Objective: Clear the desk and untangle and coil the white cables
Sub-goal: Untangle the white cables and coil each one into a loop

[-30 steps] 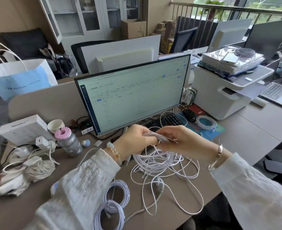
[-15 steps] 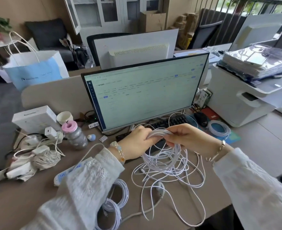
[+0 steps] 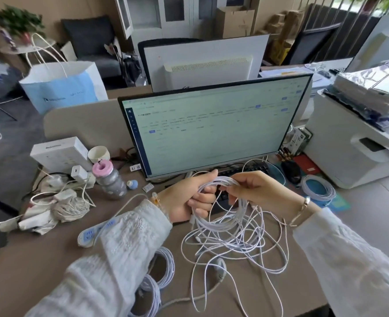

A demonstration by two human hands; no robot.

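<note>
A bundle of white cable loops (image 3: 223,216) hangs in front of the monitor, held by both hands. My left hand (image 3: 189,197) grips the loops from the left. At the top right of the bundle, my right hand (image 3: 255,191) pinches the strands. Below them, loose tangled white cable (image 3: 241,252) spreads over the brown desk (image 3: 40,266). Two finished white coils (image 3: 163,271) lie at the front, partly hidden by my left sleeve. Another coil (image 3: 318,191) rests on a blue mat at the right.
A monitor (image 3: 211,124) stands just behind my hands, with a keyboard (image 3: 246,170) and black mouse (image 3: 291,172) under it. A printer (image 3: 353,143) fills the right. At the left sit a water bottle (image 3: 110,181), white box (image 3: 59,153), chargers, a cable pile (image 3: 58,209) and a power strip (image 3: 92,232).
The view has tilted down and left. My hands have lowered a little and the held loops have gathered into a fuller bundle between them.
</note>
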